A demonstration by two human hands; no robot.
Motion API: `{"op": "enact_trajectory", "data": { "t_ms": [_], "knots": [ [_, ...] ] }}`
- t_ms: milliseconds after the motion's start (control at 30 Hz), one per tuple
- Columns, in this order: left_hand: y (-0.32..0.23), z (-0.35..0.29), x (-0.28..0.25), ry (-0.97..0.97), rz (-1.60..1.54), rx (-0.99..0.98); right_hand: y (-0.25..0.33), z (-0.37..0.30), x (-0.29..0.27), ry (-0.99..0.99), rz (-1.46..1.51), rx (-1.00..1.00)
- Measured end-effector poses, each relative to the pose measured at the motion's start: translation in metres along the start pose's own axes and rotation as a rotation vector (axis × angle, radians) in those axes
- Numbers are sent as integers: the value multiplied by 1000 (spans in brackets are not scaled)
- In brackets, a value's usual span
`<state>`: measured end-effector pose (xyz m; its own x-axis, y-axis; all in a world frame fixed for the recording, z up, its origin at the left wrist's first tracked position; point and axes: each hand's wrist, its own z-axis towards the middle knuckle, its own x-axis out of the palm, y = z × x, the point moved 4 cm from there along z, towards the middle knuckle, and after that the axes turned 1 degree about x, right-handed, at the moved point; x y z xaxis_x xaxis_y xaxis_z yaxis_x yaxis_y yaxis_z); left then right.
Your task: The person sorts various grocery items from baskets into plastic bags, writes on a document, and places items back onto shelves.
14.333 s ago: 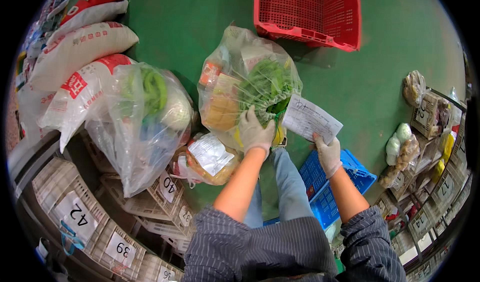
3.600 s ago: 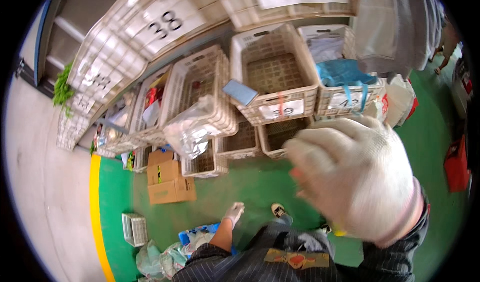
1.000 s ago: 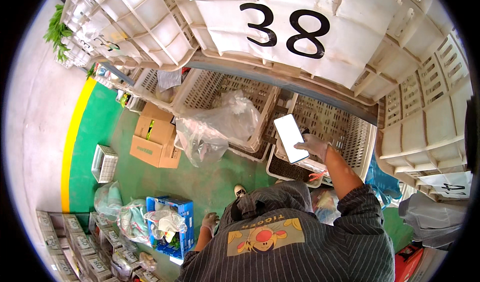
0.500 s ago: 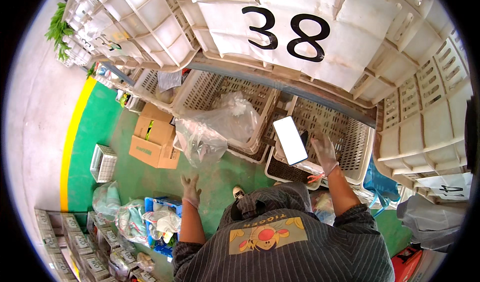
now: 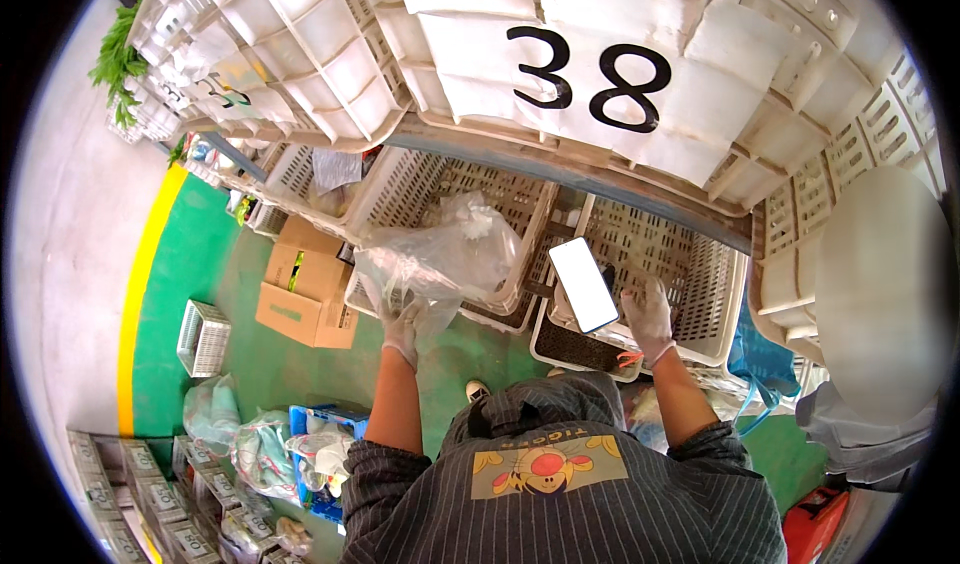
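Observation:
My gloved left hand point(image 5: 402, 329) is at the hanging edge of a clear plastic bag point(image 5: 440, 259), its fingers bent into the film. That bag lies partly in a white slatted crate point(image 5: 515, 284) and spills over its near rim. My gloved right hand point(image 5: 647, 319) is above a second white crate point(image 5: 715, 344), fingers apart and nothing visible in them. Left of it, a phone point(image 5: 583, 284) with a blank white screen lies tilted at that crate's left side. Something orange point(image 5: 630, 359) shows beside my right wrist.
Large white crates point(image 5: 600, 74) stand on a rack ahead, above the lower ones. An opened cardboard box point(image 5: 305, 284) and a small white basket point(image 5: 203, 339) are on the green floor at left. A blue crate point(image 5: 325, 504) holding bags stands near my left arm.
My left hand has moved forward from above the floor to the plastic bag, whose hanging edge has shifted. My right hand stays over its crate. A blurred pale shape has appeared at far right.

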<state>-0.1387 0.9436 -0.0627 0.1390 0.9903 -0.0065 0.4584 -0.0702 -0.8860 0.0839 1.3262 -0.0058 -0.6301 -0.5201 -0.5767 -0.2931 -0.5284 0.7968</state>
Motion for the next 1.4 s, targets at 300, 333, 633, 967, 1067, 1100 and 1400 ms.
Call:
{"op": "enact_trajectory", "data": {
  "t_ms": [300,333,633,967,1067,1100,1400],
  "knots": [
    [156,-16,-107,43,-29,-259,134,-25,81,256,-57,-360],
    [179,-22,-126,113,56,-315,146,-29,95,296,-46,-374],
    [287,-142,-319,-305,53,-482,260,-53,257,485,41,-631],
    [399,-269,-424,-710,-685,-571,575,-129,339,1170,451,-1044],
    [442,-289,-410,-429,-737,-324,691,-155,334,1504,795,-1528],
    [435,-235,-400,-421,-340,-328,711,-159,323,1531,743,-1631],
    [317,-182,-394,-824,-229,-509,795,-201,441,1887,894,-1948]
  ]
}}
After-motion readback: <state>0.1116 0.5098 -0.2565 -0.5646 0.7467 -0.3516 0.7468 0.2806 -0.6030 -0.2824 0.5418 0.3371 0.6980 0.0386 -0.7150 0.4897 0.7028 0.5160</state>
